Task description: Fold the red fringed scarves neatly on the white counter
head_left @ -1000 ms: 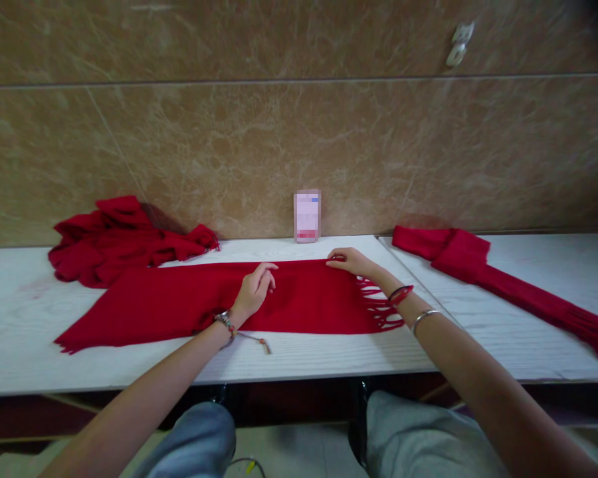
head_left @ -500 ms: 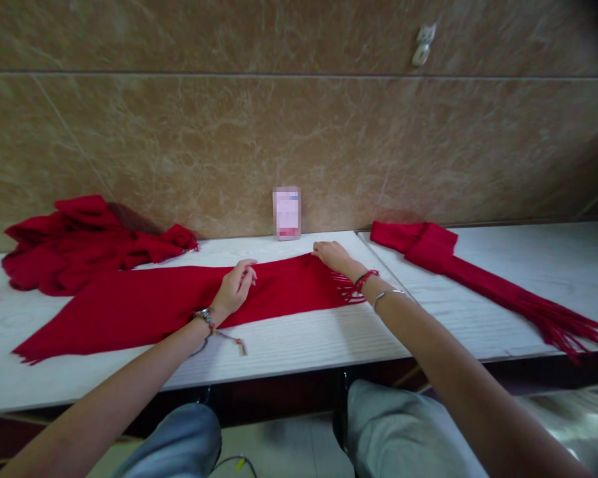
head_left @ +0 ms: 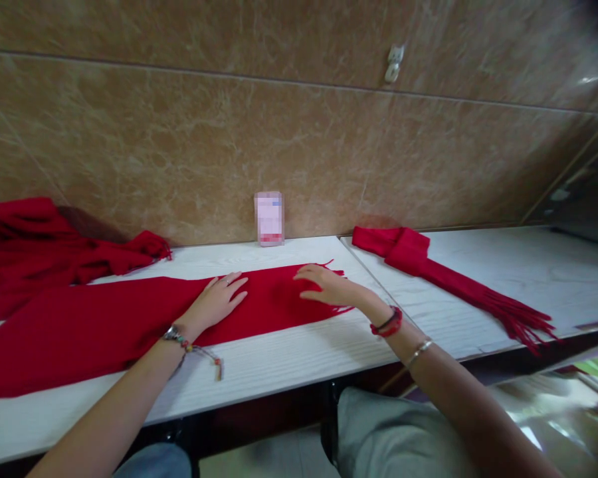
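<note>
A red scarf (head_left: 109, 322) lies spread lengthwise along the white table, its fringed end toward the right. My left hand (head_left: 216, 302) rests on the scarf with its fingers spread. Over the fringed end is my right hand (head_left: 326, 284), fingers apart and gripping nothing; whether it touches the cloth I cannot tell. Another red scarf (head_left: 408, 252), folded over at its top, lies to the right with its fringe pointing toward the front edge. At the far left, a crumpled heap of red cloth (head_left: 44, 245) sits against the wall.
A small pale card or box (head_left: 270, 219), blurred out, leans on the brown tiled wall (head_left: 189, 159). The white table (head_left: 274, 358) has a seam right of centre. A white fixture (head_left: 393, 64) is stuck on the wall. My knees are below the table edge.
My right hand has let go of the scarf's far edge near the fringe and opened. My left hand has flattened onto the cloth. The view has shifted to the right.
</note>
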A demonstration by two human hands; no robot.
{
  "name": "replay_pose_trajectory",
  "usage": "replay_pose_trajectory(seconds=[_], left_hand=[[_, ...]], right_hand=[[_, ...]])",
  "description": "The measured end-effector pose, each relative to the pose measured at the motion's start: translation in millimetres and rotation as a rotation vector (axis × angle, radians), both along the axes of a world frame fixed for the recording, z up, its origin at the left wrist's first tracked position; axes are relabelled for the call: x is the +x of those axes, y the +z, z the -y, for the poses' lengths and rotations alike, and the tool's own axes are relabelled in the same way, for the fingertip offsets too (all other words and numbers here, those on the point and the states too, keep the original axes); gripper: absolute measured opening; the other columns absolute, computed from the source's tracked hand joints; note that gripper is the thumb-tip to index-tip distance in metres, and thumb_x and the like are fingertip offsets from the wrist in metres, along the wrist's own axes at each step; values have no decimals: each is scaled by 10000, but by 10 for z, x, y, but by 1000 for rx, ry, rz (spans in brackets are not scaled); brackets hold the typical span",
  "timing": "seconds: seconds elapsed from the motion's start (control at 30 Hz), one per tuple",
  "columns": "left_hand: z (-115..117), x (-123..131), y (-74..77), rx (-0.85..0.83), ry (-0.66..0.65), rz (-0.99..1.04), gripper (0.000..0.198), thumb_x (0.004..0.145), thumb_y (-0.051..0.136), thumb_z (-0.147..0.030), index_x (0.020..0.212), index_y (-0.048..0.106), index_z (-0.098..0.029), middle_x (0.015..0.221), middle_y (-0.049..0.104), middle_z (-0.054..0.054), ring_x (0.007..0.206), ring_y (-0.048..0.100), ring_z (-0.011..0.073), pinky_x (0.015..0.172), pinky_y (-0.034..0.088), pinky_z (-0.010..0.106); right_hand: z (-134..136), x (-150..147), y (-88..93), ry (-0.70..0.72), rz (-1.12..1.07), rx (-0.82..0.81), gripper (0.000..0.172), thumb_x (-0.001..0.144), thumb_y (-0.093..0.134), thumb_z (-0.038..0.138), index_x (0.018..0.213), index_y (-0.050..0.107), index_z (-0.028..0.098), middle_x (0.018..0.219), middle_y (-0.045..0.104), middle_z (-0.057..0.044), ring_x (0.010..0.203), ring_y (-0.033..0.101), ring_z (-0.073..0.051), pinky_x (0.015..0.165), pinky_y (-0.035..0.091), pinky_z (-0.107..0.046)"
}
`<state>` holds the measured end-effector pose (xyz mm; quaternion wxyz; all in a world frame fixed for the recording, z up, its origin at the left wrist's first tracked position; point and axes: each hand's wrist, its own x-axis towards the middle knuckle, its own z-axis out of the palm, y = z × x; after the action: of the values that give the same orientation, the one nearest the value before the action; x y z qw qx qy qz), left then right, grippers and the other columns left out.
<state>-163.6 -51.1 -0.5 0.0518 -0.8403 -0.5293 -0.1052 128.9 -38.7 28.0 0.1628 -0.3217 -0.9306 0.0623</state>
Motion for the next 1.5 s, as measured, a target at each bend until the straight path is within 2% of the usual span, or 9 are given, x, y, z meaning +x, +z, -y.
replay_pose_trajectory(seconds=[0.1,0.2,0.33,0.47,0.6,0.87,1.0,1.2,1.5], left_hand=[[189,92,187,-23,-130,-30,419,850,410,-416,1191,537,-208,1203,537,90,1082,498,224,946,358,359],[376,232,346,-170,-285,-86,419,786,508,-409,1176,552,-261,1177,543,64,1041,518,222,891,401,317],[524,363,448,-219,-253,-115,478,769,487,-281,1247,484,-287,1168,551,59,1010,537,219,831,425,297],[573,442,405,-192,-239,-144,514,776,494,-338,1284,438,-279,1200,528,74,1021,535,236,803,441,301],[490,463,301,-154,-200,-110,492,791,419,-157,1278,447,-219,1179,554,99,1031,545,225,833,435,312],[202,278,299,-172,-158,187,342,793,496,-354,1078,586,-188,1134,614,68,1037,558,210,910,406,343],[199,261,232,-136,-173,214,299,814,473,-349,1037,604,-199,1081,641,53,979,585,191,883,423,322],[237,262,209,-120,-170,185,314,834,455,-357,1075,577,-196,1081,633,60,968,582,204,865,426,325],[223,266,193,-80,-213,260,226,863,427,-335,996,555,-205,996,630,39,892,585,176,799,434,287]], right_hand=[[301,85,-57,112,91,-80,449,773,584,284,1195,523,140,1244,510,-136,1145,461,-222,970,366,-361],[392,193,-103,85,112,-76,447,761,477,91,1204,516,138,1212,548,-122,1124,490,-200,970,370,-355],[294,242,-115,48,55,-45,570,675,363,-48,1177,527,167,1164,587,-91,1077,526,-174,936,391,-343],[136,192,-70,-43,-50,-109,372,734,400,13,1044,558,148,990,646,-91,889,597,-177,789,449,-309],[-14,184,-18,-112,-165,-188,211,779,432,81,956,512,162,856,641,-49,772,589,-150,701,441,-274],[-107,202,-25,-65,-207,-295,251,799,521,209,1042,464,187,928,633,-51,839,586,-155,749,442,-306],[16,102,-23,-31,-136,-89,492,670,688,274,1106,477,185,1101,538,-100,980,537,-207,836,428,-354],[74,86,52,-171,-62,36,233,774,487,64,956,597,160,952,622,-79,874,585,-180,800,435,-304],[60,293,56,-192,-206,-50,178,810,493,146,905,640,178,869,682,-41,791,615,-165,736,444,-279]])
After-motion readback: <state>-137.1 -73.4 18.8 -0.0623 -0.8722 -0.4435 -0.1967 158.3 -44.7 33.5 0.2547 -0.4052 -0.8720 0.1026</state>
